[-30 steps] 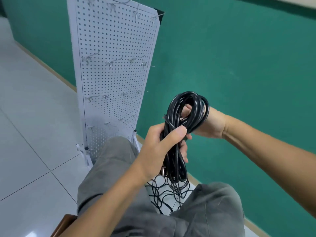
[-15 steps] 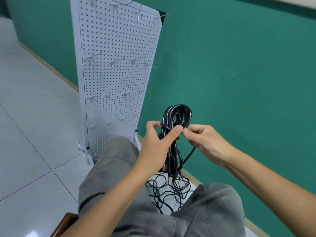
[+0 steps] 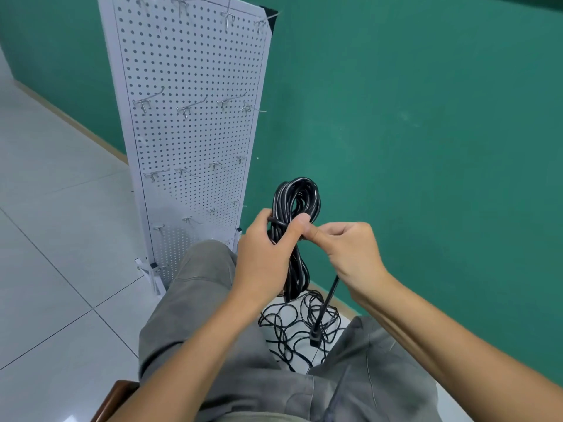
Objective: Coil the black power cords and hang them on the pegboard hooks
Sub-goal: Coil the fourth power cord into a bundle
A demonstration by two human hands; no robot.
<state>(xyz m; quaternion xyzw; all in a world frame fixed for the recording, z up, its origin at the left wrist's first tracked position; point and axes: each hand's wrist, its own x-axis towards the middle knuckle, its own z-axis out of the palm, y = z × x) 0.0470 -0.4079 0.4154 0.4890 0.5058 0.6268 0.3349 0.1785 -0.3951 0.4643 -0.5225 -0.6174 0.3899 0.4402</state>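
A seated person holds a coiled black power cord in both hands in front of a white pegboard.

The left hand (image 3: pixel 265 257) grips the long bundle of glossy black power cord (image 3: pixel 297 208) around its middle, thumb pressed across the strands, so the looped top stands above the fist and the lower loops hang below it. The right hand (image 3: pixel 350 254) pinches the cord's loose end just beside the left thumb, and its black plug (image 3: pixel 315 338) dangles between the knees in grey trousers (image 3: pixel 195 303). More loose black cords (image 3: pixel 292 324) lie tangled on the pale tiled floor (image 3: pixel 61 239). The white perforated pegboard (image 3: pixel 189 71), with bare metal hooks (image 3: pixel 189 106), stands on the floor against the green wall (image 3: pixel 411 117).
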